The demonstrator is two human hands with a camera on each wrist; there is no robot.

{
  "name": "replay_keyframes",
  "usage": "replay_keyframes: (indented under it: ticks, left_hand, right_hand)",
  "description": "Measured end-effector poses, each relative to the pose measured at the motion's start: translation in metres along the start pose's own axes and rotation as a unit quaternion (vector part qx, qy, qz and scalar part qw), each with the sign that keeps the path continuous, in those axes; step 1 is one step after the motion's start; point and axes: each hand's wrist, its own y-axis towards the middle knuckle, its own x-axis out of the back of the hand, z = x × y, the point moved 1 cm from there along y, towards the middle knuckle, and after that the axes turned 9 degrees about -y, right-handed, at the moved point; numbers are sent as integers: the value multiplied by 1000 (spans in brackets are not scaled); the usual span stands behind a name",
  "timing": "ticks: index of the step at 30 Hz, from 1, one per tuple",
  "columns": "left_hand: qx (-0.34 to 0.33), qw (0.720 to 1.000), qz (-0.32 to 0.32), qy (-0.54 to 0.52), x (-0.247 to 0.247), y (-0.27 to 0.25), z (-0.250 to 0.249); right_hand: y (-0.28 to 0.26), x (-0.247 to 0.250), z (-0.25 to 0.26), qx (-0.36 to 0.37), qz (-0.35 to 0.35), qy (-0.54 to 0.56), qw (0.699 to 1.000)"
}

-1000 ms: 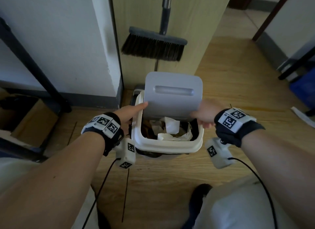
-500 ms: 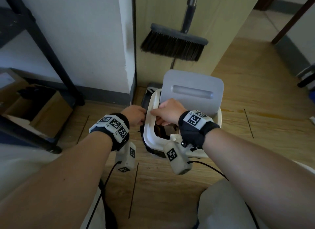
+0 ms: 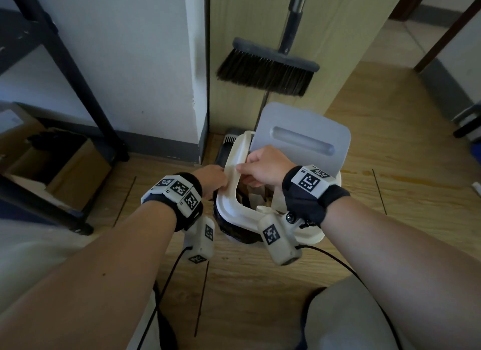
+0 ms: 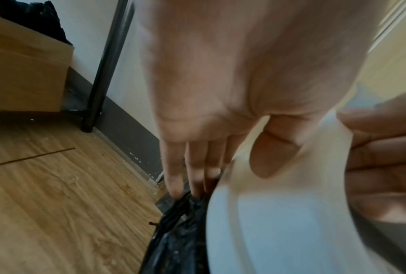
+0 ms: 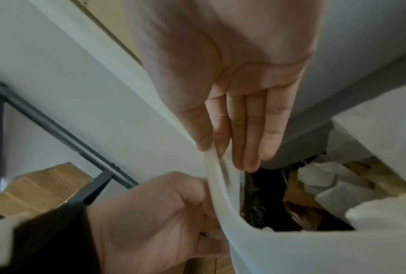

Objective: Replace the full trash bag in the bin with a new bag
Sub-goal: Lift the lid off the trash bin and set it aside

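A white bin stands on the wood floor with its grey lid flipped up. A white rim ring clamps a black trash bag whose edge hangs below it. Paper trash fills the inside. Both hands are at the ring's left side. My left hand grips it from outside, thumb on top and fingers underneath by the black bag. My right hand pinches the same ring between thumb and fingers, reaching across the opening. The ring's left side looks tilted up.
A broom leans on the wood panel right behind the bin, with a dark dustpan at its foot. A black shelf frame and a cardboard box stand to the left by the wall. My knee is at the lower right.
A second ago my hands were on opposite sides of the bin. The right hand has crossed to the left rim, and both now hold the ring there.
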Motion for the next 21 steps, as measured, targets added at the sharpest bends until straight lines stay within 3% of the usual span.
replay_keyframes:
  ticks: [5, 7, 11, 16, 21]
  left_hand:
    - [-12, 991, 41, -127, 9, -6, -9]
    - [-21, 989, 53, -136, 7, -11, -11]
    - [-36, 995, 4, -88, -1, -9, -14]
    - [3, 991, -27, -128, -2, -12, -18]
    - [12, 975, -27, -219, -2, -18, -26]
  right_hand:
    - [-6, 6, -1, 2, 21, 20, 1000]
    - [-8, 9, -2, 1, 22, 24, 999]
    - [-15, 20, -8, -11, 3, 11, 1000]
    - [-24, 53, -31, -43, -97, -15, 994]
    - [-47, 89, -53, -66, -280, -72, 955]
